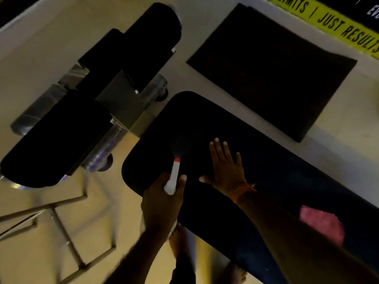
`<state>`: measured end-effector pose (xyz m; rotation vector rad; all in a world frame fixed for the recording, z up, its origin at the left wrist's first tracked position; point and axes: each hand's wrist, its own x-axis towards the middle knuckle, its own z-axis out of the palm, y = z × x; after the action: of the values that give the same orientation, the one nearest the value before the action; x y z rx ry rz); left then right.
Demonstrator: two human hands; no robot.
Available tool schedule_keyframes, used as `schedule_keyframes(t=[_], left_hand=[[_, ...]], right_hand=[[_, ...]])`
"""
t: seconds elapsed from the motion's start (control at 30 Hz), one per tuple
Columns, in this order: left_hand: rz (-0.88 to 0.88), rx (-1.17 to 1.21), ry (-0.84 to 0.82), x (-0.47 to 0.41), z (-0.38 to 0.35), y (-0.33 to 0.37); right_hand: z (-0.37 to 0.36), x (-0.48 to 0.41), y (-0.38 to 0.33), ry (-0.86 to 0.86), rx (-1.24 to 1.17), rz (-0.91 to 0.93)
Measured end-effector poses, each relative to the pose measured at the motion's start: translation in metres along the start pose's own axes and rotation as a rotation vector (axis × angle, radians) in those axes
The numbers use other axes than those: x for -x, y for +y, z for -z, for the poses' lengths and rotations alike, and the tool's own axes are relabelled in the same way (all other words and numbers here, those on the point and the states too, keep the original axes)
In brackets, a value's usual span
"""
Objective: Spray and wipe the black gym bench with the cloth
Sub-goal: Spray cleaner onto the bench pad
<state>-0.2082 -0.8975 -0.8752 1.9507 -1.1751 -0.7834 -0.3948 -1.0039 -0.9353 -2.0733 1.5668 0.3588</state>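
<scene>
The black gym bench [272, 167] runs diagonally from centre to lower right. My left hand [162, 203] grips a white spray bottle [173, 178] with an orange nozzle, aimed at the bench's near end; a faint mist shows just beyond the nozzle. My right hand [224, 169] lies flat on the bench pad, fingers spread, with an orange band at the wrist. A pink cloth [322, 224] rests on the pad behind my right forearm, partly hidden by it.
Black roller pads [141, 44] on a grey metal frame [121, 99] stand at the bench's head, upper left. A dark floor mat [272, 68] lies beyond the bench. Thin metal floor bars [61, 222] cross the lower left. Bare feet [178, 240] show below.
</scene>
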Motion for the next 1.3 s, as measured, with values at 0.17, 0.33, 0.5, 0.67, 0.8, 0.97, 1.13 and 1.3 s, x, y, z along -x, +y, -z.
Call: schedule_keyframes(t=[0.17,0.33,0.5,0.67,0.8,0.97,1.13,1.3], left_hand=[[0.015,0.043,0.014,0.022,0.015,-0.007],[0.074,-0.047,0.087,0.051,0.024,-0.020],[0.246,-0.038,0.097,0.091,0.026,-0.028],[0.220,-0.059,0.074,0.126,0.012,-0.021],[0.094,-0.063,-0.026,0.144,-0.008,-0.007],[0.024,-0.093,-0.103,0.147,-0.037,0.022],[-0.099,-0.063,-0.191,0.140,-0.069,0.047],[-0.143,-0.085,-0.272,0.150,-0.079,0.045]], right_hand=[[0.004,0.004,-0.010,-0.023,0.008,-0.018],[-0.010,0.025,-0.021,0.069,-0.021,0.089],[-0.043,0.073,-0.010,0.048,0.042,0.194],[-0.058,0.120,0.030,0.043,0.045,0.150],[-0.061,0.150,0.061,0.037,0.047,0.074],[-0.068,0.171,0.072,0.068,-0.039,-0.024],[-0.077,0.190,0.083,0.098,-0.104,-0.099],[-0.086,0.207,0.089,0.126,-0.159,-0.142]])
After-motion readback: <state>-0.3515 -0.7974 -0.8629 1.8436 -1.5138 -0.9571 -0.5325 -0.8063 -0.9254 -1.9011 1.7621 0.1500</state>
